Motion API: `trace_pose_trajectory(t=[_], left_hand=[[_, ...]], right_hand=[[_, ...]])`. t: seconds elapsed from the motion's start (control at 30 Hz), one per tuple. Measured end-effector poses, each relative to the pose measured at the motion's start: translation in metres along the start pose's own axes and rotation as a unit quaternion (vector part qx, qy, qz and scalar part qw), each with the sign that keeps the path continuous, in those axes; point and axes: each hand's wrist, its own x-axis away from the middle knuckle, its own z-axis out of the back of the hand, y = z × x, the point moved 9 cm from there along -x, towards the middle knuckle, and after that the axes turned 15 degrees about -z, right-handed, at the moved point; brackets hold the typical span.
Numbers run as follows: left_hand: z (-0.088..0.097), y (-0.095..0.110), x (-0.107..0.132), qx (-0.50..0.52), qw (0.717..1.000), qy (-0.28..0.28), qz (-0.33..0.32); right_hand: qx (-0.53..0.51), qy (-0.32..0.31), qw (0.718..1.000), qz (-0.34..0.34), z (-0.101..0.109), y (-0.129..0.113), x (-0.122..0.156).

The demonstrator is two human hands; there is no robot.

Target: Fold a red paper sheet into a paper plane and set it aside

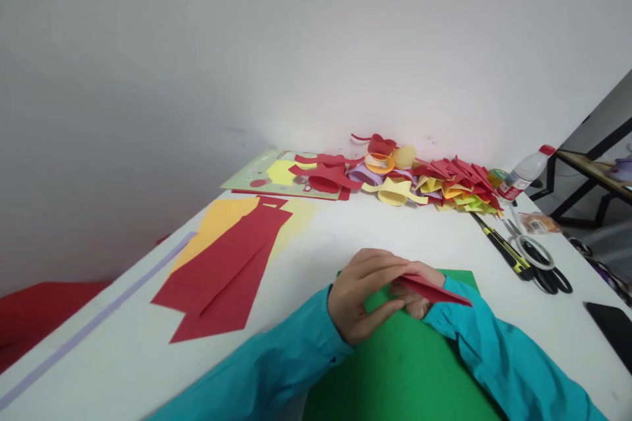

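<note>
My left hand (360,293) and my right hand (417,289) meet over a green sheet (399,368) on the white table (123,355). Both wear teal sleeves. Between them they pinch a folded piece of red paper (434,289), whose pointed end sticks out to the right over my right wrist. The left fingers curl over the top of the fold and the thumb reaches under it. My right hand is largely hidden behind the red paper, its fingers bent around the piece.
Red sheets (222,273) lie on yellow paper at the left. A heap of red, yellow and purple paper shapes (424,181) runs along the wall. A utility knife (501,243), scissors (543,263), a plastic bottle (526,174) and a dark phone (612,329) lie at the right.
</note>
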Motion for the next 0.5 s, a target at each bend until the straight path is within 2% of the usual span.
trace_pose_trajectory(t=[0.07,0.1,0.2,0.27,0.33,0.43,0.5], left_hand=[[-0.001,-0.001,0.000,0.009,1.000,0.003,-0.005],[0.000,-0.004,0.000,0.019,1.000,0.010,0.015],[0.015,-0.025,0.008,0.002,0.987,0.068,0.148],[0.031,-0.037,0.018,-0.037,0.959,0.137,0.244],[0.042,-0.043,0.028,-0.046,0.931,0.199,0.302],[0.040,-0.051,0.038,-0.004,0.905,0.250,0.344],[0.034,-0.057,0.042,0.034,0.893,0.262,0.365]], right_hand=[[-0.008,-0.048,0.998,-0.049,-0.007,0.010,-0.003],[-0.020,-0.079,0.994,-0.079,-0.013,0.017,-0.004],[-0.054,-0.100,0.989,-0.095,-0.018,0.025,-0.010],[-0.084,-0.085,0.991,-0.062,-0.018,0.023,-0.012],[-0.109,-0.071,0.991,0.007,-0.019,0.011,-0.009],[-0.097,-0.040,0.987,0.119,-0.017,-0.008,0.002],[-0.067,0.002,0.987,0.146,-0.012,-0.012,0.005]])
